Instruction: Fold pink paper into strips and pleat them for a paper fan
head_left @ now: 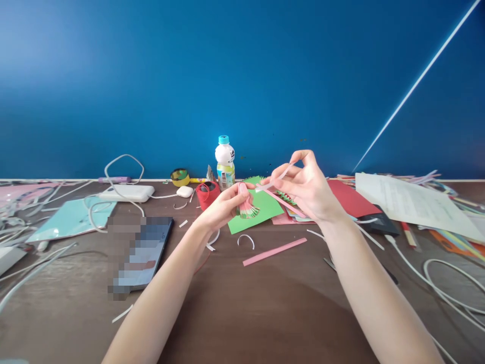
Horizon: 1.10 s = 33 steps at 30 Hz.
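My left hand (223,203) is closed on a small pleated paper fan (248,208), pink with green and white edges. Raised beside it, my right hand (305,184) pinches a thin whitish strip (282,174) whose free end hangs toward the fan. A pink paper strip (284,202) slants down under the right fingers; whether they hold it too I cannot tell. Below the hands, a second pink strip (275,252) lies on the table near a curled white paper scrap (246,238). Behind the hands is a green paper sheet (261,212), partly covered.
A small bottle (226,164) stands by the blue wall, near a red thread spool (207,194) and a tape roll (180,177). At left lie a phone (146,253), power bank (127,193) and cables. Red paper (348,197) and a white sheet (417,207) lie right.
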Tool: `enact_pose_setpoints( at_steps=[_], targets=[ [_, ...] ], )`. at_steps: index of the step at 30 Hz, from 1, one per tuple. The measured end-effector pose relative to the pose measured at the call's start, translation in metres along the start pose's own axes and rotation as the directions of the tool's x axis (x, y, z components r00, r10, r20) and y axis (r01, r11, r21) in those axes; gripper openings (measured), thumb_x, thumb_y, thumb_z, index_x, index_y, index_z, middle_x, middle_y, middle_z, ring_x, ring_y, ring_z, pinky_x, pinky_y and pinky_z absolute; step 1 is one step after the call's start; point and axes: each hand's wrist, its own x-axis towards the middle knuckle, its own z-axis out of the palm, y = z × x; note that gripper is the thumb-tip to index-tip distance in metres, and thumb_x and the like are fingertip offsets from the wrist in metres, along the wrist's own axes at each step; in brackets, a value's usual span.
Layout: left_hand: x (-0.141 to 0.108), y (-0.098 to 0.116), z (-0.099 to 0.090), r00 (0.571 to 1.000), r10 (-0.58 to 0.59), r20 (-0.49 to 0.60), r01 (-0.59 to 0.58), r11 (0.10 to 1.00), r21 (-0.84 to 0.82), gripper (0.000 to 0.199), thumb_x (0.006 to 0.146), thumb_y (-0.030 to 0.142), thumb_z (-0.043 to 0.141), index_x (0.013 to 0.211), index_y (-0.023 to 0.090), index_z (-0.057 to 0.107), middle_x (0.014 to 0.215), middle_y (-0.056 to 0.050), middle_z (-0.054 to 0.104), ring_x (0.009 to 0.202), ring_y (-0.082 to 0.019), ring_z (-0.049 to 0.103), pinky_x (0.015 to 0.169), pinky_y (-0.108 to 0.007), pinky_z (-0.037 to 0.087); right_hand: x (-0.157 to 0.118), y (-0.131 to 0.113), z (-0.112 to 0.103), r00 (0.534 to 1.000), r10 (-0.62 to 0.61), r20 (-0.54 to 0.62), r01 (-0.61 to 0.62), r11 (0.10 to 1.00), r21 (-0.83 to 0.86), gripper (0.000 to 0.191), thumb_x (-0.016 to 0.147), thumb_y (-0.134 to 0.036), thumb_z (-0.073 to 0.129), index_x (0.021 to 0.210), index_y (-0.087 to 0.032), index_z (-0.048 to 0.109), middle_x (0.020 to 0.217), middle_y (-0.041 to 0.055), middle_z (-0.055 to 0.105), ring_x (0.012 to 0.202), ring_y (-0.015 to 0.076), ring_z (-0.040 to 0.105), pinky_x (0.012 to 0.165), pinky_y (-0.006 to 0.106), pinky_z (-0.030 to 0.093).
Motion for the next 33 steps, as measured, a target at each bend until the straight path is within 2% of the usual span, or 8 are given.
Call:
enact_pose_setpoints(
  at_steps=[4,7,10,15,21,33],
  targets=[
    [-0.001,0.001,0.001,0.994,0.017,0.104,-0.012,0.999,-0.050,0.034,0.075,0.032,0.065,0.103,0.016,0.054,0.075,0.000,0.059,0.068,-0.012,0.061,0.062,-0.024,0.045,-0.001,-0.002,0.001,0.992,0.105,0.067,-0.105,0.994,0.003,0.050,0.067,-0.022,0.074,0.092,-0.027,0.031,0.070,-0.0100,0.056,0.065,0.0124,0.064,0.060,0.030,0.054],
    [-0.001,0.002,0.002,0.984,0.054,0.170,-0.039,0.995,-0.091,0.034,0.074,0.029,0.066,0.103,0.015,0.055,0.075,-0.001,0.061,0.071,-0.014,0.063,0.065,-0.025,0.046,-0.002,-0.001,0.001,0.977,0.156,0.144,-0.156,0.988,-0.014,0.052,0.067,-0.022,0.074,0.097,-0.026,0.031,0.072,-0.0095,0.054,0.063,0.0105,0.063,0.062,0.029,0.053],
    [-0.001,0.002,0.002,0.982,0.083,0.172,-0.065,0.992,-0.109,0.031,0.075,0.027,0.066,0.102,0.015,0.057,0.075,-0.001,0.061,0.065,-0.011,0.060,0.061,-0.023,0.045,-0.003,0.002,0.002,0.962,0.178,0.206,-0.177,0.984,-0.023,0.050,0.070,-0.020,0.071,0.101,-0.026,0.032,0.075,-0.0086,0.053,0.063,0.0102,0.062,0.063,0.030,0.054],
    [-0.002,0.002,0.002,0.978,0.093,0.189,-0.076,0.993,-0.095,0.032,0.075,0.028,0.065,0.103,0.016,0.057,0.076,-0.002,0.062,0.066,-0.011,0.060,0.062,-0.023,0.045,-0.004,0.005,0.005,0.949,0.169,0.265,-0.171,0.985,-0.016,0.048,0.074,-0.018,0.068,0.103,-0.027,0.031,0.079,-0.0080,0.051,0.063,0.0108,0.064,0.065,0.033,0.055],
    [-0.001,0.002,0.001,0.976,0.108,0.190,-0.101,0.994,-0.047,0.031,0.076,0.030,0.064,0.102,0.017,0.057,0.078,-0.002,0.062,0.067,-0.012,0.060,0.062,-0.024,0.045,-0.008,0.000,0.010,0.943,0.166,0.289,-0.162,0.986,-0.036,0.051,0.073,-0.013,0.067,0.105,-0.028,0.030,0.081,-0.0079,0.049,0.066,0.0108,0.065,0.067,0.032,0.055],
    [-0.001,0.004,-0.001,0.973,0.117,0.200,-0.110,0.993,-0.045,0.028,0.076,0.028,0.064,0.100,0.016,0.059,0.080,-0.002,0.060,0.066,-0.010,0.058,0.060,-0.021,0.045,-0.012,-0.001,0.018,0.955,0.115,0.272,-0.104,0.993,-0.056,0.054,0.072,-0.015,0.068,0.108,-0.030,0.032,0.085,-0.0067,0.046,0.075,0.0103,0.062,0.073,0.034,0.055]
  ],
)
